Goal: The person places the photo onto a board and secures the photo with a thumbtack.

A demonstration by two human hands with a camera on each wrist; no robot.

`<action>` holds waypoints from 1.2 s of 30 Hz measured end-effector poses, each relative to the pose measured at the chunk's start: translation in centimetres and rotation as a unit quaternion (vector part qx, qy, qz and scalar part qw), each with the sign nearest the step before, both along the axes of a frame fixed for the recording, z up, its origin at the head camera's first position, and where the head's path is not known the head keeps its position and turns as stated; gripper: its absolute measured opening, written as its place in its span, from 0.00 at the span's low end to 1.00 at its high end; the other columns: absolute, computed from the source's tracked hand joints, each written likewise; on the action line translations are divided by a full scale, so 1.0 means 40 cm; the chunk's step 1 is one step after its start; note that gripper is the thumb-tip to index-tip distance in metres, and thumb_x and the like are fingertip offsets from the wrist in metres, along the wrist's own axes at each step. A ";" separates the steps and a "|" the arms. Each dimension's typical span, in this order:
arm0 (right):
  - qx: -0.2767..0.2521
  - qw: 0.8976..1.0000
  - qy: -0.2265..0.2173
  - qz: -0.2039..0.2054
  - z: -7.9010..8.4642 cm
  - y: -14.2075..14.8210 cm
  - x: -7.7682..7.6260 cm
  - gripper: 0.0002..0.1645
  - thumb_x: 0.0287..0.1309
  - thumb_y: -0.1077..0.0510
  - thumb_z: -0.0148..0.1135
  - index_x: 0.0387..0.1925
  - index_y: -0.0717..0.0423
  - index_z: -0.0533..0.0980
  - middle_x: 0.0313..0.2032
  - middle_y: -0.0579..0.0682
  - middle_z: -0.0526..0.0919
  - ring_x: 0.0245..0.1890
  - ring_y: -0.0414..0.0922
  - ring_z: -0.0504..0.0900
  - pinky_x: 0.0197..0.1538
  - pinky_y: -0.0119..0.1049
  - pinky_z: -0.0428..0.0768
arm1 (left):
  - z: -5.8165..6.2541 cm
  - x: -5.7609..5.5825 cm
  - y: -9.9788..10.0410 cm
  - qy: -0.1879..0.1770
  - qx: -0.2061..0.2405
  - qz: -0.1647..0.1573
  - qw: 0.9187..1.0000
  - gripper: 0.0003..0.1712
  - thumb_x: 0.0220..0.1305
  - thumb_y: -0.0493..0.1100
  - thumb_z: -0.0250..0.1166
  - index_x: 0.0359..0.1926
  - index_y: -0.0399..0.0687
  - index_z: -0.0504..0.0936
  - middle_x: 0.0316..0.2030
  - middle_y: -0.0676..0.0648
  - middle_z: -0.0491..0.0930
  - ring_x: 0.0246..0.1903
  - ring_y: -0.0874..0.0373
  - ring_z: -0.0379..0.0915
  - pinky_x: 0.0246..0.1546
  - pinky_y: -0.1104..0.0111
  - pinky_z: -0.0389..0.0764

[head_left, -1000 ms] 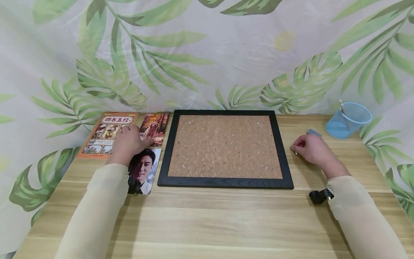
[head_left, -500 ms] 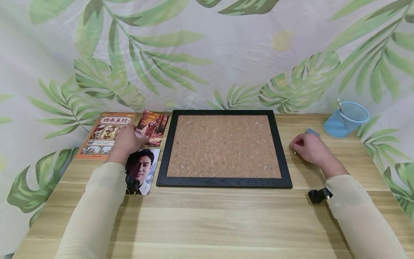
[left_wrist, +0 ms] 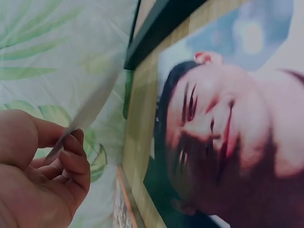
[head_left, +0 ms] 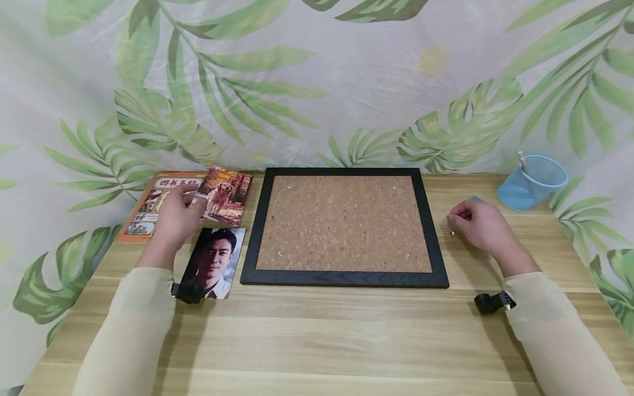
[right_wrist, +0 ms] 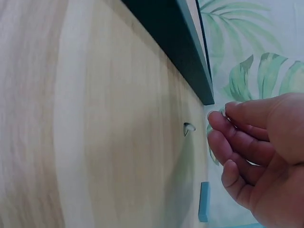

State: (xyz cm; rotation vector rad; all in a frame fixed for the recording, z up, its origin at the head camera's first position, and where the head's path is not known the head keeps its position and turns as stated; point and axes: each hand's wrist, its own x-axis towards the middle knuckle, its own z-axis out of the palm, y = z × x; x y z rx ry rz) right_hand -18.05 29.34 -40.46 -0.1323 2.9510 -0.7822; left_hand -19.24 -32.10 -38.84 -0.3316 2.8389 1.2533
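Observation:
My left hand [head_left: 174,217] pinches the left edge of a photo of a dog [head_left: 228,195] between thumb and fingers. In the left wrist view the dog photo [left_wrist: 92,107] shows nearly edge-on, lifted and tilted. Below that hand a portrait photo [head_left: 219,256] lies flat. Beneath the dog photo is an orange book [head_left: 141,230], partly covered. Beside the corkboard [head_left: 346,225] my right hand [head_left: 480,223] keeps thumb and index finger together, a small pale glint between them, seemingly a thumbtack. One clear thumbtack [right_wrist: 189,128] stands on the table near those fingertips.
The corkboard's black frame [head_left: 346,278] lies between the hands, with small shiny spots near its corners. A blue mesh pen cup [head_left: 525,192] stands at the back right. Behind my right hand is a small blue block [right_wrist: 204,202]. A leaf-patterned cloth hangs behind.
My left hand has taken hold of the dog photo, raised it and drawn it left over the book. The right hand has hardly moved, lifting slightly off the thumbtack on the table.

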 end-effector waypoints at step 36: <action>-0.030 0.997 0.028 0.058 0.026 -0.107 0.013 0.11 0.77 0.58 0.64 0.51 0.62 0.85 0.44 0.60 0.89 0.42 0.52 0.83 0.44 0.43 0.77 | -0.015 0.070 0.283 0.023 0.032 -0.187 0.982 0.28 0.78 0.42 0.64 0.74 0.39 0.77 0.47 0.38 0.82 0.40 0.50 0.71 0.33 0.68 0.73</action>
